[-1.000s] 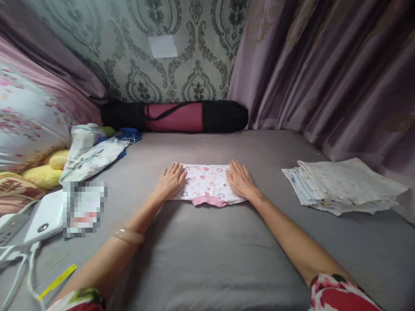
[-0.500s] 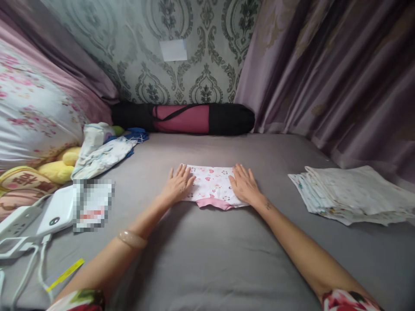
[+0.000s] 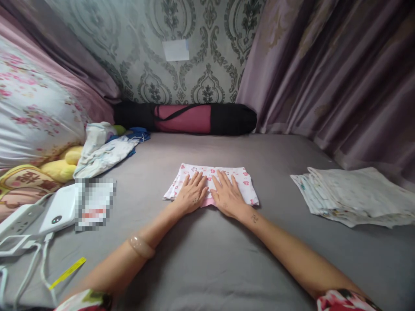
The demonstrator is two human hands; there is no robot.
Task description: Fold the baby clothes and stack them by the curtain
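A folded white cloth garment [image 3: 248, 183] with pink and red prints lies on the grey sheet in the middle, a pink edge showing at its near side. Flat on its left half rests my left hand [image 3: 192, 193], fingers spread. My right hand [image 3: 227, 193] lies flat beside it on the right half, fingers also apart. The two hands nearly touch at the thumbs. Neither one grips anything.
A stack of folded light cloths [image 3: 359, 194] lies at the right. Behind is a black and pink long bag [image 3: 183, 119]. On the left are a crumpled cloth [image 3: 103, 155], yellow plush [image 3: 60, 170], a white power bank [image 3: 61, 207] and a power strip [image 3: 21, 222] with cables.
Both hands have moved inward from the garment's side edges to its middle. More of the printed cloth now shows at the left and right sides.
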